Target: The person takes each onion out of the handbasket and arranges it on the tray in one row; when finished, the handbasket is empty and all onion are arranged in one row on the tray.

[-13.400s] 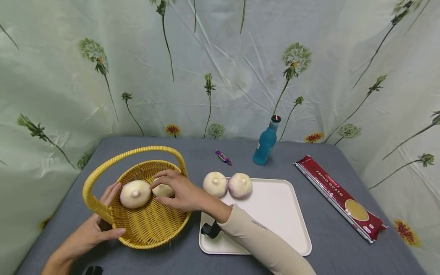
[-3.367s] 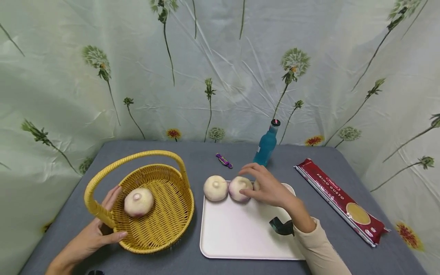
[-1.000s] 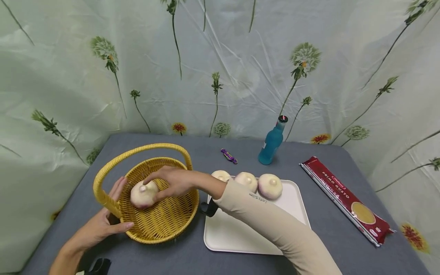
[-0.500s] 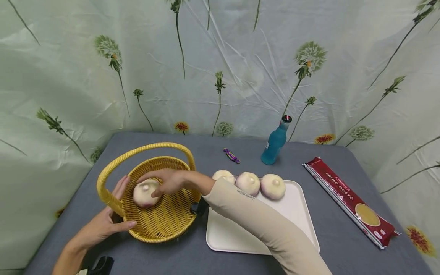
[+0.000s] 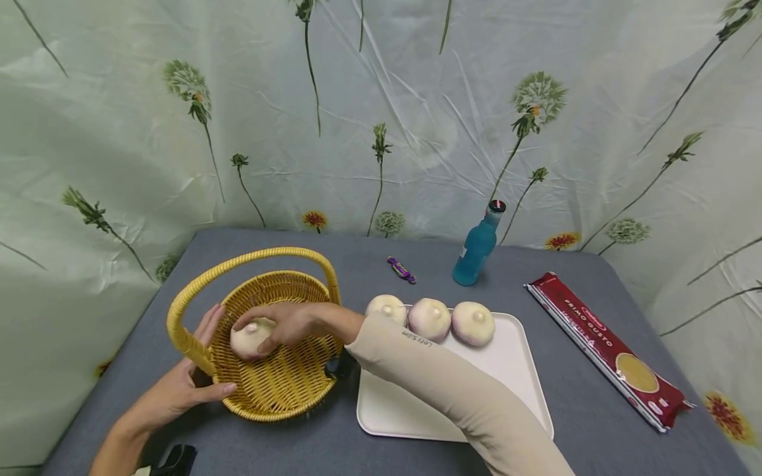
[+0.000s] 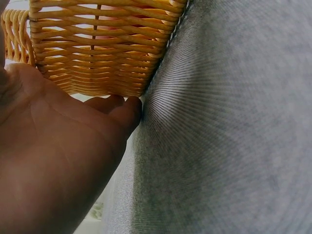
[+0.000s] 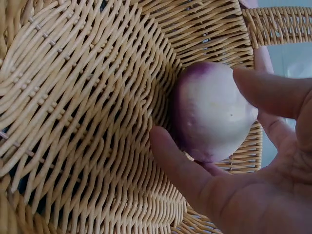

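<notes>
A yellow wicker basket (image 5: 276, 390) with a tall arched handle stands on the left of the grey-covered table. My left hand (image 5: 169, 393) holds its left side, with the thumb along the front rim and the fingers near the handle's base. Inside, close to the left wall, sits a white and purple turnip (image 5: 249, 338). My right hand (image 5: 288, 324) reaches into the basket and has its fingers and thumb curled round this turnip. In the right wrist view the thumb overlaps the turnip (image 7: 214, 112), and one finger stands apart from it.
On a white tray (image 5: 452, 396) to the right, three turnips (image 5: 430, 320) stand in a row along the back edge. Behind it are a purple wrapped candy (image 5: 401, 270) and a blue bottle (image 5: 476, 244). A red spaghetti packet (image 5: 607, 350) lies at the far right.
Over the last second my right hand has moved left and closed round the turnip in the basket. Earlier, another turnip went from the basket to the tray. My left hand stays on the basket.
</notes>
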Demonstrator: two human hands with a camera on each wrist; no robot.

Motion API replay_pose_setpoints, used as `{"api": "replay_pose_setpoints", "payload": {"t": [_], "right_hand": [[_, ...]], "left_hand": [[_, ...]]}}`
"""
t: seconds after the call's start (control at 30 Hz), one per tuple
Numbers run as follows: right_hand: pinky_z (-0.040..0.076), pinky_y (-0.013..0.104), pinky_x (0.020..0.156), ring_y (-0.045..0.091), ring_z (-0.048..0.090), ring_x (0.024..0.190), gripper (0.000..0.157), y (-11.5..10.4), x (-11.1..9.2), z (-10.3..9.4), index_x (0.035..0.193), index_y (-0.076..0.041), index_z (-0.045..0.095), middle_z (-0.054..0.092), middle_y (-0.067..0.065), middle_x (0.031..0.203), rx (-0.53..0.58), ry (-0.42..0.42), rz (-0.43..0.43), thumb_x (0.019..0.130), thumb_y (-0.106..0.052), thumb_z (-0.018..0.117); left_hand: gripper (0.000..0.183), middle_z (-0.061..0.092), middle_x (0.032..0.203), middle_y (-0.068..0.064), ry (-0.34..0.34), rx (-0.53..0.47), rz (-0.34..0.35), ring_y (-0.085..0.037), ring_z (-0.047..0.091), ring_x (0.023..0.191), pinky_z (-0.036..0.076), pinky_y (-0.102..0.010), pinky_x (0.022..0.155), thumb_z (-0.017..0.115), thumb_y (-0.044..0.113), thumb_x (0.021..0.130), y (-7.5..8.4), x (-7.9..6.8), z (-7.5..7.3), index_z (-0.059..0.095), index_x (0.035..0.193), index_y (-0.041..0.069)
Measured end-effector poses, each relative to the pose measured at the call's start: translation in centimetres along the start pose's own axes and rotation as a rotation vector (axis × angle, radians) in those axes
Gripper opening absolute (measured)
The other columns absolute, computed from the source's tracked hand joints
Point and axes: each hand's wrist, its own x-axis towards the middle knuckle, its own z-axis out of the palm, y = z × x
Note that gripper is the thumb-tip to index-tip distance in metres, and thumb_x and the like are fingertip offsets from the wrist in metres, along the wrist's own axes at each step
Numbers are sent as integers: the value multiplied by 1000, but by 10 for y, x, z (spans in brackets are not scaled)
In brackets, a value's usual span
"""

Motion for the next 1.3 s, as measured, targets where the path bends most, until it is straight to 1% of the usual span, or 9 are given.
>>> {"api": "replay_pose_setpoints", "payload": {"t": [0.37,0.47,0.6,0.8,0.9,0.97,1.0,1.17,1.3], "right_hand": [[38,25,91,7,43,112,38,1,-4,1,120,-31,65,50,-7,130,-16,-12,31,90,-8,73],[36,26,91,8,38,113,36,0,-6,0,116,-30,66,51,-7,124,-66,-2,26,89,-8,74],[36,25,87,10,35,109,37,1,-9,-3,115,-28,65,51,-6,112,-134,3,6,86,-8,76],[35,24,87,12,32,110,38,6,-17,-8,118,-27,62,51,-4,112,-161,-9,-48,87,-10,77],[35,25,87,13,31,111,37,6,-21,-9,117,-28,61,46,-2,115,-151,-3,-55,88,-11,76],[36,25,86,13,30,111,36,6,-24,-9,117,-30,61,43,-2,115,-144,0,-51,89,-12,75],[36,26,86,13,31,111,36,6,-26,-9,117,-30,61,42,-1,116,-144,-1,-55,89,-12,75],[36,25,88,13,28,112,37,4,-35,-8,121,-30,59,41,0,118,-156,-17,-110,91,-13,73],[36,23,89,13,26,114,38,2,-44,-8,124,-28,57,44,-2,118,-144,-29,-160,92,-13,72]], "left_hand": [[113,-26,166,1,-11,-11,46,-13,-26,147,-18,-69,104,68,-8,87,0,3,3,-7,162,31],[113,-27,165,-1,-15,6,50,-9,-24,147,-9,-37,119,68,-8,87,1,4,4,-7,162,31],[113,-28,165,-1,-21,44,55,0,-18,145,13,0,98,67,-7,88,3,4,4,-9,161,31],[112,-28,165,4,-16,57,32,3,-17,145,11,-4,103,67,-5,90,3,3,3,-10,161,33],[111,-28,164,9,-8,26,7,-6,-23,147,-6,-29,118,67,-4,90,3,2,4,-9,161,34],[111,-28,164,10,-4,4,-1,-12,-27,147,-15,-50,115,67,-4,90,3,1,4,-9,161,35],[111,-28,163,10,-2,3,-2,-13,-28,147,-15,-50,114,67,-4,90,2,1,4,-9,161,35],[111,-29,164,8,-5,39,16,4,-21,144,7,-2,102,66,-5,90,0,1,4,-11,161,34],[112,-29,164,7,-12,39,36,13,-15,140,14,1,96,66,-7,90,0,0,4,-11,161,32]]}}
